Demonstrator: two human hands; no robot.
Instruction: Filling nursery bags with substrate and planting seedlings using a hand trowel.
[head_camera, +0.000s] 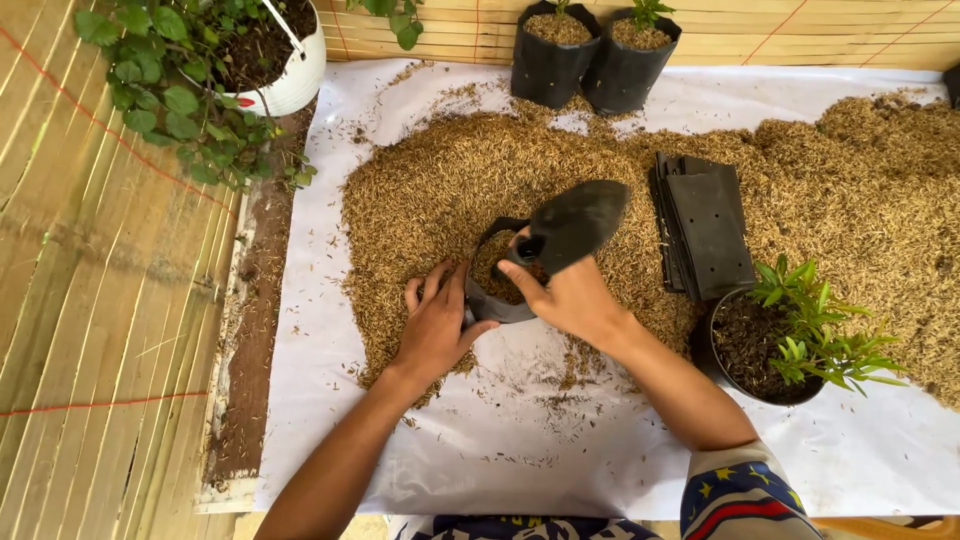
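My left hand (435, 322) grips the near left rim of a small black grow bag (490, 303) that stands on the white sheet and is partly filled with brown rice husk. My right hand (572, 296) holds a black scoop (578, 222) by its handle, right over the bag's mouth, blade pointing up and away. The bag sits at the near edge of a wide heap of rice husk (440, 180).
A stack of flat black grow bags (705, 225) lies right of the scoop. A seedling in a black pot (790, 340) stands near right. Two filled black bags (590, 50) stand at the back, and a white pot (295, 80) holding a leafy plant at the far left. White sheet (500, 440) covers a bamboo surface.
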